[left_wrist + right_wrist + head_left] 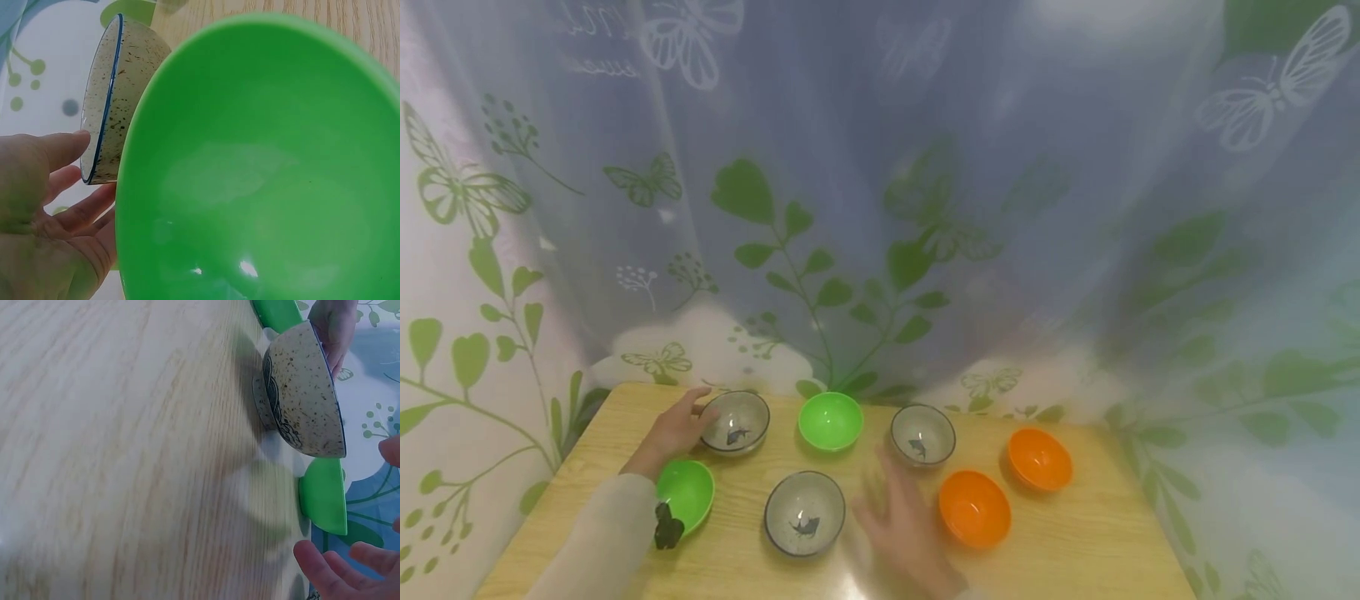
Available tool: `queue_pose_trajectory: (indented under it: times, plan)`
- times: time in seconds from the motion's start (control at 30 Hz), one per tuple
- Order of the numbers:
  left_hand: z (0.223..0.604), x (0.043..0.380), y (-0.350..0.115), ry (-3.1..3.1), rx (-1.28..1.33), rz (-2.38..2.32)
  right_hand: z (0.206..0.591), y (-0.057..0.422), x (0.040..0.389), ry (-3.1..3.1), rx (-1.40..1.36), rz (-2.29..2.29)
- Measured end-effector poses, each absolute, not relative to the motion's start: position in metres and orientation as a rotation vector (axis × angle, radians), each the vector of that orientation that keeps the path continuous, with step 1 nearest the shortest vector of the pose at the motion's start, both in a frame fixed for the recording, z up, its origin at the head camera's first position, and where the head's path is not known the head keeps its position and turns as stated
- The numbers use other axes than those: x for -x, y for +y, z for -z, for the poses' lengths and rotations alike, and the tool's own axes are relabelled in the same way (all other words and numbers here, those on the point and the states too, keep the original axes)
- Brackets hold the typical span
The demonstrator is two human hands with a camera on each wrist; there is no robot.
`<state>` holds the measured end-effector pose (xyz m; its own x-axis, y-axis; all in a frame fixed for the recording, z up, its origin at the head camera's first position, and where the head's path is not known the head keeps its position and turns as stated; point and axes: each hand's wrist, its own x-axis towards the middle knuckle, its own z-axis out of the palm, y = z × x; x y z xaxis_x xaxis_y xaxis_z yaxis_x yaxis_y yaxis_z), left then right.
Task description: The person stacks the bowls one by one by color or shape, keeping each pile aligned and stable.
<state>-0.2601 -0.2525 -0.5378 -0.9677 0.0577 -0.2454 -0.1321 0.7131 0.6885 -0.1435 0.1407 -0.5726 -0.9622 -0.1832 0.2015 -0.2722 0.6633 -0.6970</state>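
Note:
At the back left of the table, my left hand (679,429) grips the side of a speckled grey bowl (735,423) with a dark blue rim. The thumb is at the rim of that bowl (128,81) in the left wrist view, and the other fingers lie partly behind it. A green bowl (688,496) stands just below the left wrist. My right hand (898,521), blurred, hovers with spread fingers between a second speckled bowl (805,514) and an orange bowl (975,509). Its fingers (312,562) hold nothing in the right wrist view.
Along the back stand another green bowl (831,422) and a third speckled bowl (922,436). A second orange bowl (1040,460) is at the right. Behind the wooden table (1090,550) hangs a curtain (850,208) with leaves and butterflies.

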Motion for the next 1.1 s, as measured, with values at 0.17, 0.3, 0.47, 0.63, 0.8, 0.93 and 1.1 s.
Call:
queue_pose_trajectory:
  times: [0.17, 0.3, 0.47, 0.63, 0.8, 0.93, 1.1]
  plan:
    - [0.538, 0.259, -0.251, 2.613, 0.100, -1.166, 0.574, 0.138, 0.141, -2.783, -0.366, -1.244]
    - [0.538, 0.258, -0.249, 2.575, 0.127, -1.223, 0.575, 0.135, 0.140, -2.783, -0.382, -1.252]
    - [0.538, 0.257, -0.249, 2.557, 0.132, -1.262, 0.577, 0.131, 0.138, -2.778, -0.389, -1.309]
    - [0.538, 0.256, -0.248, 2.535, 0.137, -1.292, 0.579, 0.130, 0.137, -2.780, -0.379, -1.387]
    - [0.542, 0.257, -0.249, 2.525, 0.155, -1.285, 0.580, 0.129, 0.137, -2.813, -0.348, -1.439]
    - [0.544, 0.258, -0.249, 2.525, 0.149, -1.280, 0.580, 0.128, 0.137, -2.815, -0.352, -1.485]
    - [0.543, 0.257, -0.248, 2.530, 0.143, -1.273, 0.581, 0.127, 0.137, -2.805, -0.353, -1.558]
